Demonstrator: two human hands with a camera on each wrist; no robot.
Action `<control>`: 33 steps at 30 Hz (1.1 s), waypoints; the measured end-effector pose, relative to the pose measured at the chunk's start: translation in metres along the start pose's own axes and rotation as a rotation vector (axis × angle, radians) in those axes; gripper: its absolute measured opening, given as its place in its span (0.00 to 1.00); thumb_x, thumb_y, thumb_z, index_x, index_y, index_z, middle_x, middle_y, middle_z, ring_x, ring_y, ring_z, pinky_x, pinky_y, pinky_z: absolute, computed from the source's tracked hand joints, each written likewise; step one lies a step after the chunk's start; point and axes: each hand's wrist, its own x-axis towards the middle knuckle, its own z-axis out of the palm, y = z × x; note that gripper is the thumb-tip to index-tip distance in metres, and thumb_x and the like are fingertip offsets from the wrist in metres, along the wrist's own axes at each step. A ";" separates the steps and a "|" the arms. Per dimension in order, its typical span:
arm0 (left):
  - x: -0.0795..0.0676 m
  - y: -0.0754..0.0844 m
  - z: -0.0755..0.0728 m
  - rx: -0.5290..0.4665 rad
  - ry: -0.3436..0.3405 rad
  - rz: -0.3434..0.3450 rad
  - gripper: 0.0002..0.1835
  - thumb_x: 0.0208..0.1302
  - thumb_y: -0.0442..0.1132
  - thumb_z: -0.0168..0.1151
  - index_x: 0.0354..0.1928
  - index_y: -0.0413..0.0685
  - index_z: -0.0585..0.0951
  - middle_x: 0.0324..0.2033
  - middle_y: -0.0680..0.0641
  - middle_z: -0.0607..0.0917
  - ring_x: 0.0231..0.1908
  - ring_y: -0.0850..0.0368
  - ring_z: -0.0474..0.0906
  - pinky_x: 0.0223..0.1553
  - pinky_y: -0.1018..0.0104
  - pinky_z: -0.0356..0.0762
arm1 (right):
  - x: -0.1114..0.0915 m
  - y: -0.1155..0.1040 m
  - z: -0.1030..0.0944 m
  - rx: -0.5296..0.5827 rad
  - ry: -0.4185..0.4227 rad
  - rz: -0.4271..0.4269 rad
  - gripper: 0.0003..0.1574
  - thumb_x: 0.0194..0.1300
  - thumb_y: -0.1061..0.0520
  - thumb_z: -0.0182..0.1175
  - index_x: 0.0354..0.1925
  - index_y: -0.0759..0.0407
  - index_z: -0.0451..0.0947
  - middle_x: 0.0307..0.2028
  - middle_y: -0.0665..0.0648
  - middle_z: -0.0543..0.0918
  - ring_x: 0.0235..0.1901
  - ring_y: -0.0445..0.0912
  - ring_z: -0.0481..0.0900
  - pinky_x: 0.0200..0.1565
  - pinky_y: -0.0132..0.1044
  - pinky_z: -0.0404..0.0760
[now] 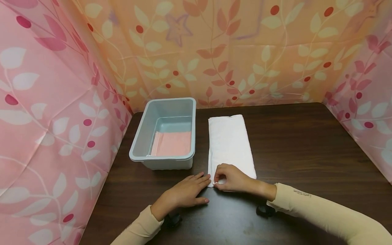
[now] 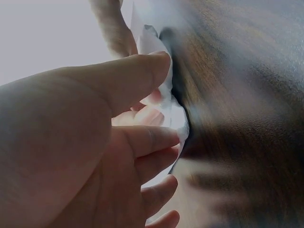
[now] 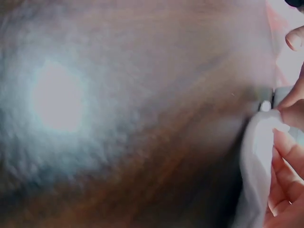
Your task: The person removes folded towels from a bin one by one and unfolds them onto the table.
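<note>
A white folded towel point(image 1: 231, 143) lies lengthwise on the dark wooden table, right of the bin. At its near left corner my right hand point(image 1: 231, 177) pinches the edge between thumb and fingers. The right wrist view shows the towel edge point(image 3: 256, 156) curving up to those fingertips. My left hand point(image 1: 188, 191) lies flat beside that corner, its straight fingertips touching the towel's left edge. In the left wrist view the left hand's fingers point(image 2: 152, 140) are extended against the white fabric.
A light blue-grey plastic bin point(image 1: 193, 136) stands left of the towel, with a folded pink cloth point(image 1: 173, 143) on its floor. Floral curtains point(image 1: 214, 51) enclose the table point(image 1: 300, 146) at the back and both sides.
</note>
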 end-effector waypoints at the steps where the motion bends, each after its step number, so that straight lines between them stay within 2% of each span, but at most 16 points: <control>1: 0.000 0.000 0.000 0.000 0.000 0.000 0.38 0.70 0.59 0.56 0.75 0.50 0.62 0.77 0.51 0.60 0.78 0.49 0.53 0.75 0.49 0.58 | 0.000 0.001 -0.001 0.003 -0.012 -0.003 0.08 0.52 0.56 0.73 0.26 0.49 0.81 0.27 0.45 0.79 0.31 0.35 0.73 0.37 0.25 0.75; 7: 0.000 0.001 -0.001 0.005 0.000 0.001 0.38 0.70 0.59 0.56 0.75 0.49 0.63 0.77 0.51 0.61 0.78 0.49 0.53 0.74 0.49 0.59 | 0.001 0.003 -0.008 0.065 -0.085 0.009 0.06 0.54 0.56 0.73 0.28 0.49 0.84 0.29 0.45 0.82 0.32 0.34 0.75 0.38 0.26 0.77; 10: 0.000 0.002 -0.001 0.005 0.004 0.002 0.37 0.70 0.59 0.56 0.74 0.49 0.63 0.76 0.51 0.61 0.78 0.49 0.54 0.75 0.49 0.59 | 0.002 0.005 -0.016 0.148 -0.110 0.079 0.05 0.56 0.58 0.71 0.29 0.49 0.84 0.27 0.44 0.82 0.29 0.32 0.76 0.35 0.26 0.79; 14: 0.001 0.004 -0.002 0.007 0.004 -0.004 0.37 0.70 0.59 0.56 0.74 0.49 0.63 0.77 0.51 0.61 0.78 0.50 0.53 0.75 0.51 0.58 | 0.004 0.006 -0.031 0.217 -0.098 0.180 0.06 0.58 0.60 0.69 0.30 0.48 0.83 0.24 0.43 0.82 0.25 0.31 0.76 0.31 0.27 0.79; 19: 0.006 0.005 0.000 0.041 0.023 0.034 0.38 0.70 0.59 0.56 0.75 0.49 0.62 0.77 0.51 0.60 0.78 0.50 0.54 0.75 0.51 0.60 | 0.005 0.008 -0.049 0.218 -0.059 0.211 0.04 0.60 0.61 0.68 0.34 0.51 0.83 0.27 0.46 0.85 0.27 0.32 0.77 0.34 0.27 0.80; 25: 0.014 0.008 0.003 0.066 0.027 0.095 0.39 0.70 0.59 0.56 0.76 0.50 0.61 0.77 0.51 0.61 0.77 0.51 0.55 0.74 0.51 0.61 | 0.002 0.015 -0.062 0.209 -0.043 0.225 0.07 0.59 0.59 0.71 0.38 0.53 0.85 0.30 0.48 0.87 0.28 0.32 0.77 0.35 0.27 0.80; 29: 0.016 0.010 0.006 0.078 0.018 0.100 0.39 0.70 0.58 0.56 0.76 0.50 0.59 0.77 0.50 0.59 0.77 0.51 0.55 0.74 0.51 0.61 | -0.001 0.023 -0.071 0.169 -0.018 0.267 0.08 0.58 0.59 0.72 0.38 0.53 0.87 0.32 0.49 0.88 0.26 0.33 0.75 0.32 0.27 0.78; 33: 0.016 0.012 0.005 0.093 0.005 0.082 0.39 0.70 0.58 0.56 0.76 0.51 0.59 0.77 0.51 0.58 0.77 0.52 0.54 0.74 0.52 0.61 | -0.006 0.031 -0.084 0.131 0.042 0.323 0.08 0.56 0.60 0.72 0.37 0.53 0.88 0.32 0.49 0.89 0.25 0.34 0.74 0.30 0.27 0.76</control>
